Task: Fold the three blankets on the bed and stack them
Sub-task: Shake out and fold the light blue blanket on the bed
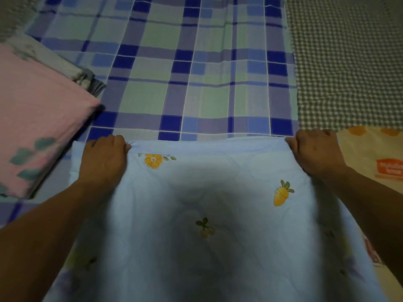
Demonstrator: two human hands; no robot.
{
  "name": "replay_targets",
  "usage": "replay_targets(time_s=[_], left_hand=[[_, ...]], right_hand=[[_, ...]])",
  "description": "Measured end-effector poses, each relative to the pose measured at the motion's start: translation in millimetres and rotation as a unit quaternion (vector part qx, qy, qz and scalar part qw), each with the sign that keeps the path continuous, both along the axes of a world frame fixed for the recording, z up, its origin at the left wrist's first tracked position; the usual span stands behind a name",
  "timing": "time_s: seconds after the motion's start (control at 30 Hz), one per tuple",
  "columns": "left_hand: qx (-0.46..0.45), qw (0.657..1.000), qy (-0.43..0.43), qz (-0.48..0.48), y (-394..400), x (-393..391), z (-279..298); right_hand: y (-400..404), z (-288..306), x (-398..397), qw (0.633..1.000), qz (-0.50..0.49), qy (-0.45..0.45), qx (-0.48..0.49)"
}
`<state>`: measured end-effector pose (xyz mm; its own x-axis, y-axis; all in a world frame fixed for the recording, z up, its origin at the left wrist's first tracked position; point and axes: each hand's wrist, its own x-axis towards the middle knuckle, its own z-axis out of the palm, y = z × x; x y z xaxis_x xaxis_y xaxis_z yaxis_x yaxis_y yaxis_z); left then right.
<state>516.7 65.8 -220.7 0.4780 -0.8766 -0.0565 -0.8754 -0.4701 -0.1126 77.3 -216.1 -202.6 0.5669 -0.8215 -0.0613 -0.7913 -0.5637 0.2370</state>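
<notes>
At the left edge of the plaid bed sheet (165,68) lies a folded pink blanket (39,118), with open sheet beyond the pale blue fruit-print blanket (209,214). That blanket's far edge is gripped by the left hand (104,158) and right hand (314,151), fingers curled over it, forearms stretched forward. Farther right, an orange label (389,168) bears unreadable writing.

Single head-worn view, wide-angle, aimed forward and steeply down over the bed (196,62). Close in: both forearms entering from the bottom corners, left hand (104,158) and right hand (314,151) at mid-frame. Edges bowed by the lens. No second view for overlap.
</notes>
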Motion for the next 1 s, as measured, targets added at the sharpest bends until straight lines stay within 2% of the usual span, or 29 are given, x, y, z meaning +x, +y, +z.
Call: replay_targets(time_s=[0.07, 0.17, 0.2, 0.27, 0.3, 0.37, 0.43, 0.47, 0.57, 0.67, 0.77, 0.83, 0.87, 0.9, 0.93, 1.0], left_hand=[[0.004, 0.999, -0.034, 0.028, -10.6, 2.1, 7.4], [0.077, 0.994, -0.044, 0.062, -24.2, -3.2, -2.7], [0.078, 0.993, -0.023, 0.085, -29.0, -12.0, -4.6], [0.004, 0.991, 0.056, 0.118, -35.3, -45.9, 1.2], [-0.035, 0.993, 0.075, 0.089, -33.3, -72.3, 5.5], [-0.077, 0.992, 0.095, -0.022, -22.3, -138.3, 10.0], [-0.048, 0.985, 0.135, -0.099, -7.0, -185.9, -1.4], [-0.027, 0.986, 0.136, -0.096, -2.8, -192.5, -15.6], [0.021, 0.994, 0.107, 0.012, -4.5, -164.3, -54.1], [0.033, 0.993, 0.100, 0.046, -8.5, -134.8, -73.2], [0.038, 0.992, 0.112, 0.037, -6.0, -131.7, -74.1], [0.046, 0.992, 0.106, 0.049, -9.2, -134.6, -68.6], [0.040, 0.993, 0.101, 0.052, -15.1, -139.3, -63.4], [0.028, 0.994, 0.098, 0.043, -22.3, -145.7, -59.0], [0.016, 0.995, 0.100, 0.021, -28.7, -152.3, -57.2], [0.005, 0.992, 0.124, -0.024, -37.2, -160.1, -61.3]], right_hand=[[-8.2, 9.6, 10.5, 0.999, -0.016, -0.017, -0.030], [-13.0, -5.7, 21.8, 0.999, -0.030, 0.010, -0.034], [-11.9, -12.7, 24.2, 0.998, -0.058, 0.006, -0.027], [2.1, -12.2, 36.3, 0.991, -0.119, -0.042, -0.033], [16.2, -8.4, 45.2, 0.985, -0.140, -0.091, -0.040], [59.8, 1.7, 63.9, 0.981, -0.111, -0.156, -0.032], [104.2, 1.5, 71.1, 0.987, -0.056, -0.147, 0.036], [110.4, -7.8, 63.5, 0.989, -0.056, -0.120, 0.061], [70.1, -46.7, 10.4, 0.984, -0.151, -0.058, 0.074], [16.3, -64.1, -22.6, 0.976, -0.173, -0.065, 0.115], [-0.1, -53.5, -10.5, 0.970, -0.209, -0.101, 0.065], [14.7, -30.9, 10.2, 0.951, -0.262, -0.166, 0.010], [32.0, -19.3, 26.4, 0.950, -0.247, -0.192, -0.001], [55.8, -10.2, 47.8, 0.961, -0.190, -0.200, -0.001], [82.2, -7.8, 70.5, 0.977, -0.103, -0.186, 0.015], [129.3, -26.1, 98.8, 0.986, 0.040, -0.138, 0.089]])
